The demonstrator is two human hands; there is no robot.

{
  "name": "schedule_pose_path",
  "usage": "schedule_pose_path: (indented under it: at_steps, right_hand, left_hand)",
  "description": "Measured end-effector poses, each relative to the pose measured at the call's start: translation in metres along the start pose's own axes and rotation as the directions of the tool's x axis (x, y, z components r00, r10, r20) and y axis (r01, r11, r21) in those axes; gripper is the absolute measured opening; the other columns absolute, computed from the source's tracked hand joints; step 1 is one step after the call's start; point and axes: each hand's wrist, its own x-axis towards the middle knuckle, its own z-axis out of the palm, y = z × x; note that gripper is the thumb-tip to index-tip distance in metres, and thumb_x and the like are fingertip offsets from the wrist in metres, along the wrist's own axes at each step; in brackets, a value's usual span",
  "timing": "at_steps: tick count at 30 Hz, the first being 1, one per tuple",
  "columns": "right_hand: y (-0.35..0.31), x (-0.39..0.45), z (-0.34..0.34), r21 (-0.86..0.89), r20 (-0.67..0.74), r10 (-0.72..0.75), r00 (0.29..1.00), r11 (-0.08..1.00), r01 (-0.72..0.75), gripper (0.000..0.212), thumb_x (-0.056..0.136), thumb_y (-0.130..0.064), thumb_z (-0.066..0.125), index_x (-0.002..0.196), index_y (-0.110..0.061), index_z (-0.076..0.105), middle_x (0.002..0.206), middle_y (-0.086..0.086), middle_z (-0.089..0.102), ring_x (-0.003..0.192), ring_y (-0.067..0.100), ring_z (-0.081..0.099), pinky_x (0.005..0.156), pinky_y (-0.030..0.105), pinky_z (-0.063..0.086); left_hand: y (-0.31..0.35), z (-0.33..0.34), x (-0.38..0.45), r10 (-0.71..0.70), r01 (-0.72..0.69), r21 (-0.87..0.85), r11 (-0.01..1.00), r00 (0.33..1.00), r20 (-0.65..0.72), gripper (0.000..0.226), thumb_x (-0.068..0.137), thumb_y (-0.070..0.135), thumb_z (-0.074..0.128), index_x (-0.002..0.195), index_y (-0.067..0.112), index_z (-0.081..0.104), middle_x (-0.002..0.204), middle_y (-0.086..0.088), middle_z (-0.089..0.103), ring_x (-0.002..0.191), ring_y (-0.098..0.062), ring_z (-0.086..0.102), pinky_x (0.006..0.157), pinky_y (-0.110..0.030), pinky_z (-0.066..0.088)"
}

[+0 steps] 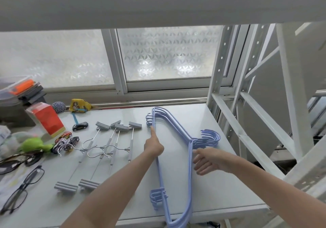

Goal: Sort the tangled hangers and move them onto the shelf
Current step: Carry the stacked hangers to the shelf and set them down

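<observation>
A neat stack of several light-blue plastic hangers (pixel 173 121) lies flat on the white shelf board (pixel 220 189), hooks pointing right. My left hand (pixel 153 145) rests on the stack's long bottom bar, index finger stretched along it toward the far end. My right hand (pixel 205 160) lies just right of the stack below the hooks, fingers spread and touching the edge, holding nothing. Several grey clip hangers (pixel 112 139) with metal hooks lie side by side left of the blue stack.
Toy cars (pixel 80 126), a red-orange box (pixel 48 120), a green toy (pixel 34 144), glasses (pixel 19 192), sunglasses, a yarn ball and a yellow pouch crowd the left side. White rack uprights (pixel 218 69) stand at right. A frosted window is behind, another shelf overhead.
</observation>
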Motion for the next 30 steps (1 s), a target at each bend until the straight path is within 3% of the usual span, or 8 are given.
schedule_pose_path:
  at_steps: [2,5,8,12,18,22,27,30]
  right_hand:
    - [0.011,0.004,0.002,0.073,-0.155,-0.086,0.984,0.992,0.099,0.035,0.096,-0.029,0.042,0.096,0.002,0.059,0.094,0.021,0.058,0.072,0.022,0.057,0.082,0.036,0.053]
    - [0.038,0.018,0.018,0.153,-0.309,-0.179,0.934,0.96,0.234,0.046,0.098,-0.027,0.039,0.118,0.012,0.051,0.131,0.033,0.049,0.113,0.04,0.055,0.109,0.05,0.034]
    - [0.057,0.032,0.047,0.335,-0.345,-0.227,0.911,0.876,0.346,0.048,0.098,-0.032,0.037,0.142,-0.014,0.037,0.152,0.004,0.036,0.139,0.018,0.035,0.12,0.043,0.022]
    - [0.049,0.029,0.086,0.51,-0.425,-0.227,0.876,0.739,0.439,0.046,0.099,-0.022,0.035,0.144,-0.025,0.03,0.141,-0.009,0.042,0.129,0.014,0.042,0.117,0.037,0.027]
    - [0.04,0.038,0.102,0.481,-0.484,-0.2,0.852,0.752,0.45,0.061,0.089,-0.029,0.043,0.147,-0.024,0.026,0.151,0.0,0.036,0.138,0.021,0.036,0.117,0.045,0.027]
    - [0.038,0.044,0.096,0.476,-0.499,-0.185,0.846,0.758,0.446,0.06,0.09,-0.027,0.042,0.147,-0.022,0.026,0.152,0.001,0.036,0.138,0.02,0.036,0.117,0.044,0.026]
    - [0.035,0.053,0.085,0.487,-0.48,-0.207,0.852,0.746,0.455,0.053,0.098,-0.016,0.037,0.148,-0.017,0.022,0.153,0.0,0.031,0.14,0.017,0.031,0.12,0.039,0.021]
    - [0.036,0.054,0.083,0.445,-0.483,-0.22,0.848,0.772,0.454,0.052,0.098,-0.017,0.036,0.148,-0.017,0.021,0.154,0.0,0.029,0.141,0.017,0.029,0.12,0.038,0.019]
  left_hand:
    - [-0.001,0.004,-0.003,-0.023,0.021,-0.093,0.995,1.0,-0.019,0.078,0.092,0.011,0.041,0.151,0.02,-0.01,0.129,-0.02,0.056,0.117,-0.035,0.054,0.097,-0.036,0.044]
    - [-0.005,0.013,-0.011,-0.093,0.081,-0.288,0.954,0.995,-0.026,0.069,0.095,0.022,0.036,0.151,0.017,-0.004,0.142,-0.018,0.046,0.125,-0.034,0.048,0.102,-0.037,0.039]
    - [-0.011,0.019,-0.023,-0.096,0.102,-0.568,0.817,0.995,0.041,0.065,0.096,0.021,0.035,0.152,0.02,0.002,0.151,-0.011,0.035,0.135,-0.029,0.036,0.109,-0.036,0.03]
    - [-0.021,0.023,-0.023,-0.077,0.14,-0.775,0.617,0.99,0.118,0.051,0.099,0.023,0.029,0.149,0.018,0.021,0.158,-0.001,0.018,0.146,-0.019,0.018,0.118,-0.036,0.015]
    - [-0.027,0.026,-0.002,-0.086,0.18,-0.789,0.588,0.983,0.161,0.055,0.096,0.035,0.034,0.147,0.017,0.027,0.157,-0.001,0.023,0.145,-0.02,0.021,0.121,-0.039,0.014]
    - [-0.037,0.042,0.03,-0.069,0.173,-0.809,0.561,0.984,0.163,0.07,0.078,0.05,0.04,0.14,0.018,0.039,0.154,-0.005,0.032,0.141,-0.024,0.032,0.118,-0.046,0.024]
    - [-0.021,0.035,0.022,-0.057,0.187,-0.852,0.489,0.982,0.183,0.063,0.089,0.039,0.04,0.146,0.014,0.029,0.153,-0.006,0.032,0.139,-0.024,0.034,0.116,-0.041,0.028]
    - [-0.016,0.032,0.015,-0.065,0.157,-0.842,0.517,0.987,0.144,0.061,0.091,0.033,0.041,0.146,0.009,0.028,0.153,-0.009,0.032,0.139,-0.025,0.031,0.115,-0.039,0.025]
